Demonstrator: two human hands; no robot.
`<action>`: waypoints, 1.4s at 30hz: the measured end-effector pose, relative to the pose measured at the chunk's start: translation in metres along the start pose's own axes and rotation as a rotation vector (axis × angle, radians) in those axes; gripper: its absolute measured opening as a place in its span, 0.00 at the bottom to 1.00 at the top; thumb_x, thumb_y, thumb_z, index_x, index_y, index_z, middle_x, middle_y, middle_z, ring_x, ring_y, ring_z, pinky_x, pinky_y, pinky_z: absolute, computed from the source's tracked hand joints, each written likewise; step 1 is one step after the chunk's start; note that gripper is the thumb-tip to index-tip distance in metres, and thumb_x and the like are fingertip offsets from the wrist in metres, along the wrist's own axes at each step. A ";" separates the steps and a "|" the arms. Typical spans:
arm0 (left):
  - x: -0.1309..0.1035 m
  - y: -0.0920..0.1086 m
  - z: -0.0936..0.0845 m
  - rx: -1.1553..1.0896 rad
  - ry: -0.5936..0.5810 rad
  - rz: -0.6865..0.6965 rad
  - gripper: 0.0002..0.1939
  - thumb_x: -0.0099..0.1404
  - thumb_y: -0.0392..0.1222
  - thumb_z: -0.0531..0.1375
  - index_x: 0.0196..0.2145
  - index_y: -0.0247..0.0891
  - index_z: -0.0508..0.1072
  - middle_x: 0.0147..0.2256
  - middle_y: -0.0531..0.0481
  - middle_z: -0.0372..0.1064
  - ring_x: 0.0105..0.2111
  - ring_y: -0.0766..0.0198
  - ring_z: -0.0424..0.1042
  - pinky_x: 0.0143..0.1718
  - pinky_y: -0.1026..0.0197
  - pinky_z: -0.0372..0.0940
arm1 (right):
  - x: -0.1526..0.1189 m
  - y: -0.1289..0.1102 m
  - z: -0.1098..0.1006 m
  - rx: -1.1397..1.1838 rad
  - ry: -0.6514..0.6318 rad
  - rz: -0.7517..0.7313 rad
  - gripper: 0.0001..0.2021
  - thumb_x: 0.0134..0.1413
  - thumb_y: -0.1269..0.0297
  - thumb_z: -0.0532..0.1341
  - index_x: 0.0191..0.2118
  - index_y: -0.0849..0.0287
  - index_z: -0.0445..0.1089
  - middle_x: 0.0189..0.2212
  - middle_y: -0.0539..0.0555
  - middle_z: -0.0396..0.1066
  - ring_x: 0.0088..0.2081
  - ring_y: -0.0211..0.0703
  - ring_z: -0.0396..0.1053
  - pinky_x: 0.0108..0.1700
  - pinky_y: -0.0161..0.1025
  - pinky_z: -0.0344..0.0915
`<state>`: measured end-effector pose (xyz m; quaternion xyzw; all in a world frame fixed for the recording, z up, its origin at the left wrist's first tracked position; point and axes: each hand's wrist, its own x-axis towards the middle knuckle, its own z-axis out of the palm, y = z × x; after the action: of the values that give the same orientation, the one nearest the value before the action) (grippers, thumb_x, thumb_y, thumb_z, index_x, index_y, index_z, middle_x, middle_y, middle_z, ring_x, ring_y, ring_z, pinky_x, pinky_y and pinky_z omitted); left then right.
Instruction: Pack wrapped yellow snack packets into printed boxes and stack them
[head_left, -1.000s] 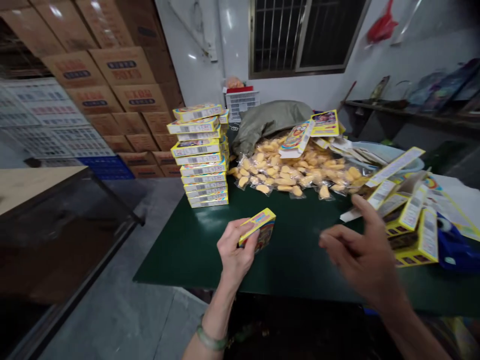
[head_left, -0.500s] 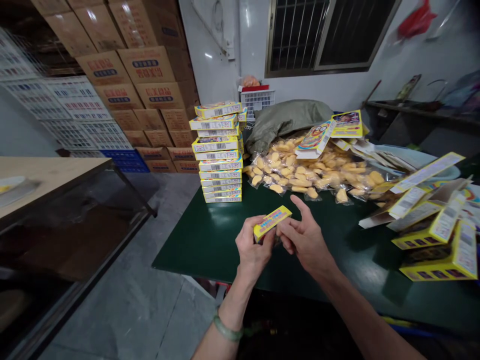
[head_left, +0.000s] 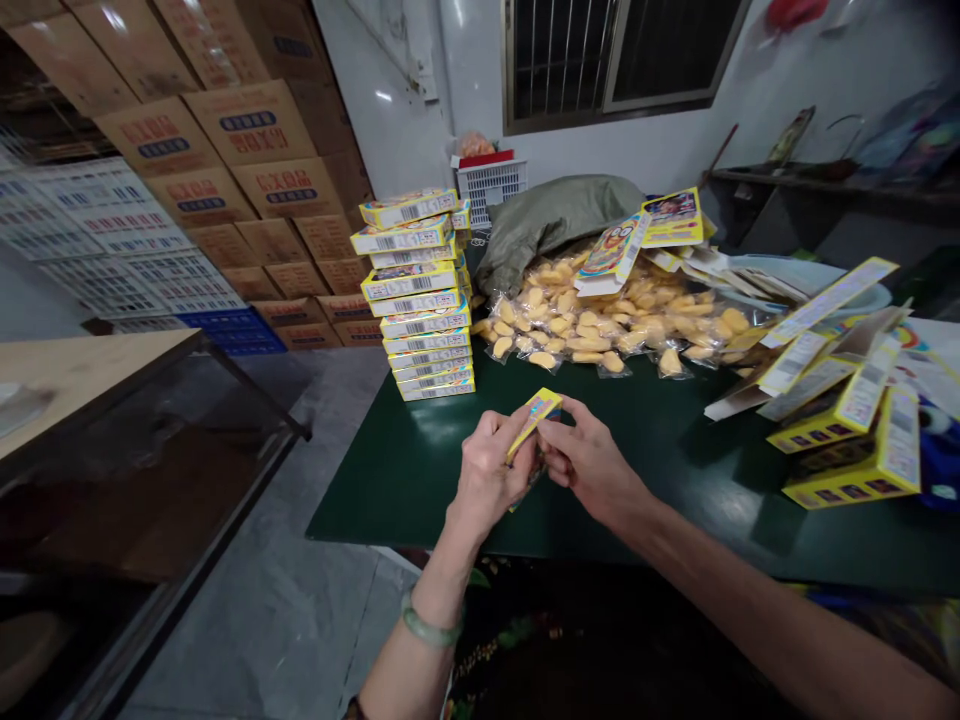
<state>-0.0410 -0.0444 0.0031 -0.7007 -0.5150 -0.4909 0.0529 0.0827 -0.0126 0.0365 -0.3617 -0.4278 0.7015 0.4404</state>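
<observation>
1. Gripping a yellow box (head_left: pixel 541 406) in the tightly curled left hand (head_left: pixel 486 468), over the green table (head_left: pixel 382 490).
2. Touching its far end with half-curled right hand (head_left: pixel 596 458); unclear whether pinching.
3. Near stacked boxes (head_left: pixel 426 327) and wrapped yellow pieces (head_left: pixel 592 330).

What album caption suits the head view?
Left hand holds a yellow box, right hand touching it, over a green table with stacked boxes and wrapped yellow pieces.
</observation>
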 end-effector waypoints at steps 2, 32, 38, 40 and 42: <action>0.001 -0.001 -0.001 -0.031 -0.024 -0.020 0.18 0.64 0.36 0.54 0.51 0.41 0.70 0.28 0.52 0.62 0.26 0.72 0.65 0.26 0.70 0.61 | -0.005 0.003 -0.003 0.071 -0.034 -0.047 0.32 0.39 0.60 0.66 0.50 0.60 0.54 0.16 0.39 0.62 0.15 0.28 0.52 0.16 0.27 0.51; -0.001 -0.003 -0.073 -0.167 -0.235 -0.477 0.23 0.61 0.45 0.57 0.54 0.40 0.67 0.39 0.44 0.70 0.34 0.61 0.71 0.33 0.60 0.69 | 0.018 0.094 -0.043 -0.290 -0.078 -0.035 0.32 0.46 0.46 0.59 0.52 0.64 0.58 0.10 0.38 0.54 0.11 0.31 0.50 0.13 0.29 0.52; 0.048 -0.031 -0.122 -0.646 0.281 -0.855 0.32 0.47 0.48 0.68 0.47 0.29 0.71 0.22 0.49 0.70 0.15 0.69 0.64 0.18 0.65 0.62 | 0.015 0.106 -0.049 -0.264 -0.102 -0.065 0.31 0.48 0.43 0.57 0.50 0.63 0.62 0.13 0.41 0.53 0.14 0.31 0.50 0.17 0.31 0.52; 0.083 -0.042 -0.135 -0.632 0.555 -0.806 0.26 0.44 0.44 0.69 0.40 0.27 0.73 0.23 0.48 0.71 0.16 0.68 0.65 0.16 0.65 0.62 | 0.017 0.107 -0.053 -0.260 -0.152 -0.005 0.32 0.47 0.42 0.58 0.51 0.62 0.62 0.14 0.41 0.54 0.15 0.32 0.51 0.18 0.32 0.54; 0.118 -0.056 -0.142 -0.592 0.674 -0.772 0.18 0.48 0.41 0.67 0.36 0.28 0.73 0.26 0.48 0.72 0.20 0.68 0.68 0.18 0.66 0.64 | 0.020 0.107 -0.057 -0.255 -0.202 0.061 0.34 0.45 0.41 0.59 0.51 0.62 0.63 0.14 0.43 0.55 0.16 0.33 0.52 0.19 0.33 0.55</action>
<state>-0.1756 -0.0223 0.1393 -0.2529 -0.5287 -0.7930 -0.1664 0.0930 -0.0044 -0.0851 -0.3551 -0.5443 0.6873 0.3243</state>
